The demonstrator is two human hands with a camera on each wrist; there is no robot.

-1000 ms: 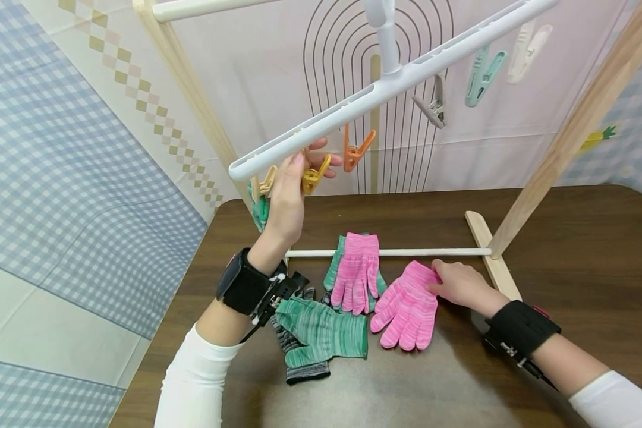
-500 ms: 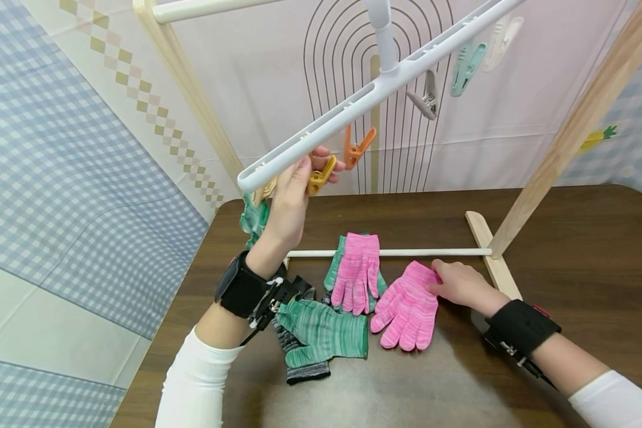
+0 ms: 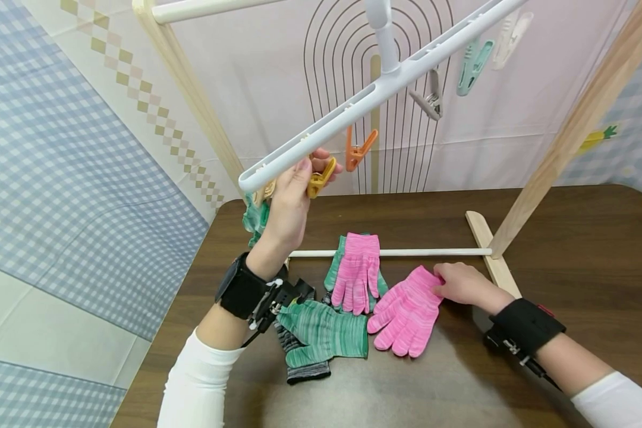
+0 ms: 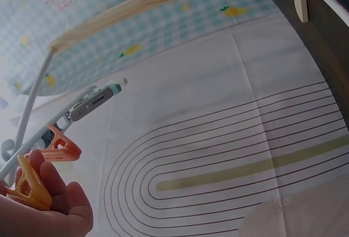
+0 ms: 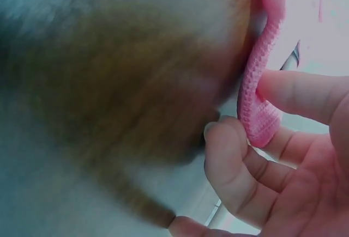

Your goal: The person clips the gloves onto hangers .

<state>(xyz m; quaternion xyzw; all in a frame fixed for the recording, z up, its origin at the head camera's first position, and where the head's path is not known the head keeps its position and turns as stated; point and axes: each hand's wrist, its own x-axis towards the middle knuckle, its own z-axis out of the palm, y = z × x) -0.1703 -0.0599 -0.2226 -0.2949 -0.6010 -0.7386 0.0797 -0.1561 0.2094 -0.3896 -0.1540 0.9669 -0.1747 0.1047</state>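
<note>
My left hand (image 3: pixel 291 199) is raised under the near end of the white clip hanger (image 3: pixel 321 134). Its thumb and fingers lie around a yellow clothespin (image 3: pixel 321 178), which also shows among the curled fingers in the left wrist view. On the table, my right hand (image 3: pixel 465 285) pinches the cuff of a pink glove (image 3: pixel 406 315). The right wrist view shows the knit pink edge (image 5: pixel 256 106) between thumb and fingers. Another pink glove (image 3: pixel 355 267) lies on a green one, beside a green glove (image 3: pixel 326 333) over a grey-black glove (image 3: pixel 307 373).
An orange clothespin (image 3: pixel 359 151), a grey one (image 3: pixel 430 98), a mint one (image 3: pixel 473 68) and a white one (image 3: pixel 512 38) hang farther along. A beige clip (image 3: pixel 269 189) and green fabric (image 3: pixel 255 217) are partly behind my left hand. A wooden frame post (image 3: pixel 567 134) stands right.
The hanger has swung slightly, its near end moving right, and my left hand has shifted slightly right with it. My right hand now tugs the pink glove's cuff, which has turned a little.
</note>
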